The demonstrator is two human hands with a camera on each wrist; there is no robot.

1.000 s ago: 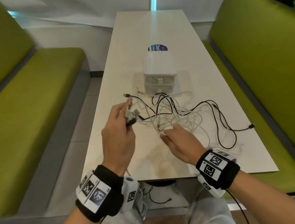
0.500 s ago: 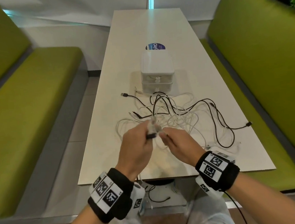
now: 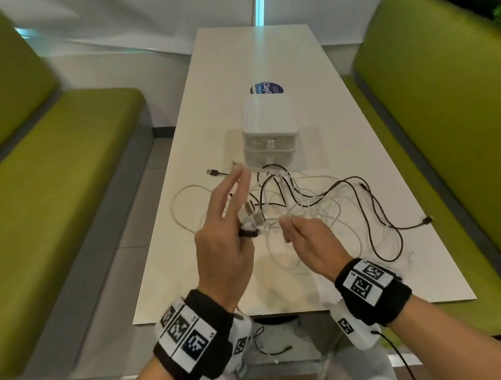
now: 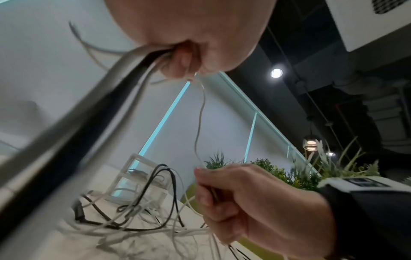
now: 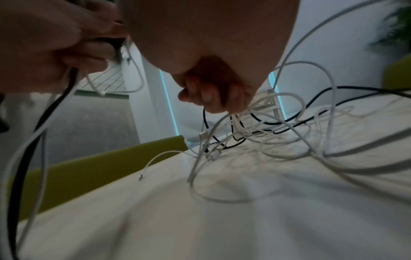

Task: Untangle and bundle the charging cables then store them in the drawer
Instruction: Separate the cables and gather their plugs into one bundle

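Note:
A tangle of white and black charging cables lies on the white table, in front of a small white two-drawer box whose drawers are closed. My left hand is lifted above the near part of the table and pinches several cable plug ends, white and black, with two fingers stretched out. My right hand, close beside it, is curled round thin white cable strands that run between both hands. In the right wrist view the right hand's fingers close on white strands above the pile.
Green benches flank the table on both sides. A blue round sticker sits behind the drawer box. A black plug lies at the left of the pile, another black plug near the right edge.
My left hand went from the left of the pile to beside the right hand, lifting plug ends with it, and its fingers have now stretched out. A white loop now lies at the left.

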